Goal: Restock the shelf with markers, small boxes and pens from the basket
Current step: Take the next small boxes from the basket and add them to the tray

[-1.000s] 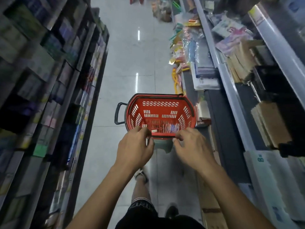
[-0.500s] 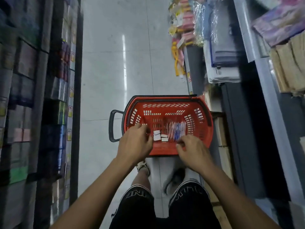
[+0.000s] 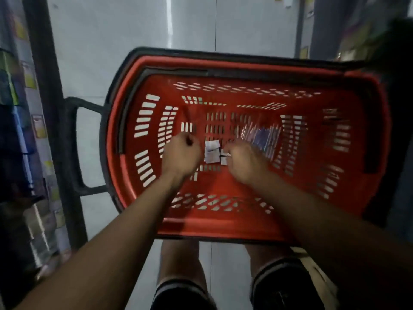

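- A red basket (image 3: 225,222) is seen on the tiled floor (image 3: 116,30), between the shelves (image 3: 15,130).
- Both hands are lowered inside it.
- The left hand (image 3: 182,156) is seen with fingers clenched; whether anything is held cannot be told.
- The right hand (image 3: 244,161) is blurred, its fingers curled at the small white boxes (image 3: 211,152), which lie between both hands.
- Pens (image 3: 262,136) lie just beyond the right fingers.

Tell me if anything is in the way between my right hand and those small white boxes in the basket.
Nothing visible blocks it. The right hand is already down inside the red basket, right beside the small white boxes on its floor; motion blur hides whether its fingers touch them yet.
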`<state>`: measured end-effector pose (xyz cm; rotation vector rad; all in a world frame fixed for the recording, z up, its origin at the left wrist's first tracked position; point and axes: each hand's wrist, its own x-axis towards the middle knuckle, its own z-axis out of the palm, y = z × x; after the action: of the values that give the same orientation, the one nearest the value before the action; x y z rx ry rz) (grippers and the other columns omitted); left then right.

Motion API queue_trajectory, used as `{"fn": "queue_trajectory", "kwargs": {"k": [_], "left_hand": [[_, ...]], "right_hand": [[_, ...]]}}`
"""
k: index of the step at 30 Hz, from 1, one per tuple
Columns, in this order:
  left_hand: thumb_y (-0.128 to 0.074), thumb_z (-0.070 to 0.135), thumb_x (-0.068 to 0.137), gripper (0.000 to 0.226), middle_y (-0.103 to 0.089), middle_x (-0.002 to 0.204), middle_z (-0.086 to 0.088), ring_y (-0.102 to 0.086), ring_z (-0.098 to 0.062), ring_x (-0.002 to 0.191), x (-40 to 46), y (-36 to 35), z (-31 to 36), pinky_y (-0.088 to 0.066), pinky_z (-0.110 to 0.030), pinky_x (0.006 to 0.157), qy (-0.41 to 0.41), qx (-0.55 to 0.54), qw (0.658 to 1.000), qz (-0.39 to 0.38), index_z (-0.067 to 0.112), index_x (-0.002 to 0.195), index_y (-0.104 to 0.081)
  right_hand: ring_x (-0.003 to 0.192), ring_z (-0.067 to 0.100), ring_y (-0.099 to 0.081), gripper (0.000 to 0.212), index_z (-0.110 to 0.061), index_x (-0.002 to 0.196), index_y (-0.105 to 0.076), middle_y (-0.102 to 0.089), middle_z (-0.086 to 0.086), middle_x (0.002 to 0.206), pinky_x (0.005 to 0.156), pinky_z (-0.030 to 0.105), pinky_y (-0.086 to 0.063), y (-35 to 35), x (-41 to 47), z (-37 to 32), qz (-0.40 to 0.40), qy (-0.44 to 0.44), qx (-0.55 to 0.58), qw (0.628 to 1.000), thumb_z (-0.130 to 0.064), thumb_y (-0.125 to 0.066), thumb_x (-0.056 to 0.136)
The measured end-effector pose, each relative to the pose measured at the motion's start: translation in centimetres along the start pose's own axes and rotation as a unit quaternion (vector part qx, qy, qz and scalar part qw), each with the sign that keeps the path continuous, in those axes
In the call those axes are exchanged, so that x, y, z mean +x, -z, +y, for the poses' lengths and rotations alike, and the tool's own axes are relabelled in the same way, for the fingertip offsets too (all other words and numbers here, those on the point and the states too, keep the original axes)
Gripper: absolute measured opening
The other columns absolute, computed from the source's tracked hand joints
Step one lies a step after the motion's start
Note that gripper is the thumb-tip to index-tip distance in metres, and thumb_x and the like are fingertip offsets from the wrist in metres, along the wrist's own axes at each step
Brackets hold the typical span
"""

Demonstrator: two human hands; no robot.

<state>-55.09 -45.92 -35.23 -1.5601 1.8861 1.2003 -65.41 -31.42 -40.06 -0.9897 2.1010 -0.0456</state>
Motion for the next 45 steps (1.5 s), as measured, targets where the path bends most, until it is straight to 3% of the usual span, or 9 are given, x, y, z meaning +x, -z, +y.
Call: {"fn": "queue_trajectory", "kwargs": {"k": [4, 11, 16, 21, 29, 33, 38, 41, 45], "left_hand": [[-0.052, 0.027, 0.078, 0.026, -0.073, 0.070, -0.007, -0.073, -0.037, 0.072, 5.3, -4.6, -3.8, -0.063, -0.056, 0.070, 0.101, -0.095, 0.990, -0.005, 0.012, 0.076, -0.073], [-0.056, 0.020, 0.081, 0.025, -0.076, 0.093, -0.015, -0.073, -0.037, 0.087, 8.4, -7.7, -6.5, -0.063, -0.042, 0.078, 0.194, -0.147, 0.969, -0.046, 0.008, 0.090, -0.076], [-0.059, 0.028, 0.079, 0.029, -0.078, 0.093, -0.006, -0.074, -0.035, 0.094, 8.4, -8.0, -6.7, -0.061, -0.050, 0.092, 0.204, -0.220, 0.953, -0.035, 0.010, 0.094, -0.076], [-0.052, 0.022, 0.101, 0.031, -0.075, 0.089, -0.018, -0.072, -0.029, 0.080, 7.9, -8.5, -5.6, -0.059, -0.036, 0.072, 0.159, -0.349, 0.920, -0.080, -0.003, 0.102, -0.071], [-0.040, -0.017, 0.091, 0.029, -0.059, 0.056, -0.005, -0.060, -0.019, 0.050, 8.8, -8.9, -6.1, -0.057, -0.029, 0.049, 0.231, -0.354, 0.904, -0.064, -0.001, 0.089, -0.065], [-0.039, 0.007, 0.101, 0.033, -0.054, 0.048, 0.001, -0.052, -0.016, 0.045, 8.9, -9.2, -6.1, -0.041, -0.025, 0.040, 0.260, -0.384, 0.885, -0.042, 0.009, 0.076, -0.061], [-0.042, 0.023, 0.105, 0.038, -0.054, 0.049, 0.004, -0.051, -0.013, 0.051, 9.1, -8.9, -5.9, -0.040, -0.028, 0.053, 0.264, -0.414, 0.870, -0.047, 0.010, 0.074, -0.061], [-0.041, 0.039, 0.105, 0.045, -0.077, 0.084, -0.009, -0.075, -0.028, 0.079, 8.9, -8.9, -6.1, -0.058, -0.037, 0.075, 0.223, -0.424, 0.874, -0.081, 0.006, 0.093, -0.069], [-0.043, 0.023, 0.098, 0.028, -0.072, 0.095, -0.025, -0.072, -0.049, 0.105, 8.4, -8.8, -5.4, -0.058, -0.055, 0.092, 0.208, -0.426, 0.876, -0.086, 0.008, 0.093, -0.067]], "right_hand": [[0.101, 0.034, -0.064, 0.033, -0.011, 0.113, -0.073, -0.066, 0.014, 0.107, 0.082, 0.039, -0.055, -4.7, 5.0, 1.1, 0.025, 0.058, -0.047, 0.997, -0.001, -0.066, 0.083], [0.094, 0.034, -0.064, 0.021, -0.009, 0.094, -0.073, -0.064, 0.012, 0.095, 0.081, 0.038, -0.054, -8.9, 7.9, 2.0, 0.111, 0.068, -0.083, 0.988, -0.010, -0.080, 0.074], [0.088, 0.030, -0.063, 0.021, -0.013, 0.101, -0.072, -0.064, 0.009, 0.095, 0.075, 0.040, -0.053, -8.5, 6.6, 1.7, 0.116, 0.021, 0.106, 0.987, -0.021, -0.078, 0.083], [0.075, 0.015, -0.058, 0.016, -0.013, 0.101, -0.073, -0.062, 0.000, 0.088, 0.068, 0.034, -0.051, -7.3, 4.5, -0.3, 0.098, 0.082, 0.225, 0.966, -0.025, -0.068, 0.091], [0.103, 0.034, -0.059, 0.024, -0.010, 0.112, -0.072, -0.058, 0.013, 0.112, 0.085, 0.041, -0.053, -9.6, 8.8, 2.1, 0.094, 0.024, -0.007, 0.995, -0.011, -0.071, 0.088], [0.104, 0.033, -0.061, 0.021, -0.008, 0.105, -0.071, -0.062, 0.013, 0.110, 0.086, 0.039, -0.051, -9.6, 8.6, 1.8, 0.087, 0.017, -0.012, 0.996, -0.011, -0.076, 0.086], [0.081, 0.014, -0.066, 0.015, -0.015, 0.094, -0.068, -0.068, -0.003, 0.091, 0.071, 0.027, -0.051, -8.4, 7.8, 1.2, 0.099, -0.085, 0.227, 0.965, -0.019, -0.080, 0.088], [0.072, -0.003, -0.067, 0.011, -0.014, 0.098, -0.072, -0.071, -0.008, 0.086, 0.068, 0.017, -0.056, -7.4, 6.2, -0.8, 0.011, -0.101, 0.397, 0.912, -0.016, -0.079, 0.090], [0.072, 0.005, -0.068, 0.008, -0.018, 0.096, -0.079, -0.074, -0.006, 0.085, 0.066, 0.023, -0.054, -7.6, 5.2, -0.9, 0.029, -0.056, 0.370, 0.927, -0.023, -0.073, 0.095]]}}
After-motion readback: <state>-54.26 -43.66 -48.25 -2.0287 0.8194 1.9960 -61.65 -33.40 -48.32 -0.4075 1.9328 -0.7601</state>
